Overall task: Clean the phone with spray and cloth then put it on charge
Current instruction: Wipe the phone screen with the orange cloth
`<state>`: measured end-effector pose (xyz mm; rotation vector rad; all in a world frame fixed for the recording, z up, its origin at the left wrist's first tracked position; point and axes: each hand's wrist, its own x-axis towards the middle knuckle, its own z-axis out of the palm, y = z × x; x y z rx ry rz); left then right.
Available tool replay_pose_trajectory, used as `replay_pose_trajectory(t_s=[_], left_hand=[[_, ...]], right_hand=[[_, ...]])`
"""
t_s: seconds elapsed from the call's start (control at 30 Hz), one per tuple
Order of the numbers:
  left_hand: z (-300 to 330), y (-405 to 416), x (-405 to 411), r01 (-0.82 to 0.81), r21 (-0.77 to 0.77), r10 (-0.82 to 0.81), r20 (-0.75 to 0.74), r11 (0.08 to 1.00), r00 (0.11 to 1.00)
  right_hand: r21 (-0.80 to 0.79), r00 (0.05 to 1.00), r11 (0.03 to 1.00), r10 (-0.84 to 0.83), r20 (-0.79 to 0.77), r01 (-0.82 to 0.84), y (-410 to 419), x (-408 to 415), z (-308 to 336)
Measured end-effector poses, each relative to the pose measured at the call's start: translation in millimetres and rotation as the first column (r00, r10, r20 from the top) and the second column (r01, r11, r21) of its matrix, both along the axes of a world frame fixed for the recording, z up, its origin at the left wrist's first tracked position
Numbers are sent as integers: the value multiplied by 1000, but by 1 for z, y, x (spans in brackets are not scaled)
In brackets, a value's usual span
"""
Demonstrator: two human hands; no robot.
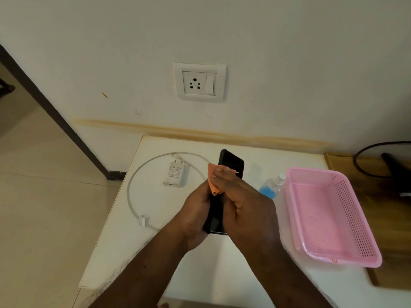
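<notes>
Slim black rectangular phone — held upright above the white surface; small folded orange cloth pressed against it — clear blue-labelled spray bottle lies nearby.

Single head cam, high and close, looks steeply down over the bench toward its wall-side edge.
</notes>
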<state>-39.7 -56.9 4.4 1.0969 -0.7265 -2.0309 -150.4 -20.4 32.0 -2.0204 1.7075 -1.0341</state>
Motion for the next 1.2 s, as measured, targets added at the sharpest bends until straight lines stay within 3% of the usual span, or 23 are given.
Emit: replay_pose_trajectory(t_s=[0.13,0.33,0.67,1.07,1.2], left_hand=[[0,-4,8,-96,43,97,-32,994,995],[10,-13,19,-234,102,243,-83,967,966],[8,-23,30,-267,160,296,-194,950,935],[1,-30,37,-318,168,348,-195,933,917],[3,-32,43,-305,124,326,-217,944,920]], right_hand=[[35,1000,999,3,18,-4,4,7,4],[110,980,976,195,-46,-189,11,9,7],[-11,925,929,367,-97,-370,15,-1,3],[-64,948,952,290,-127,-300,4,-24,-11],[-186,981,965,192,31,-183,1,-39,-11]])
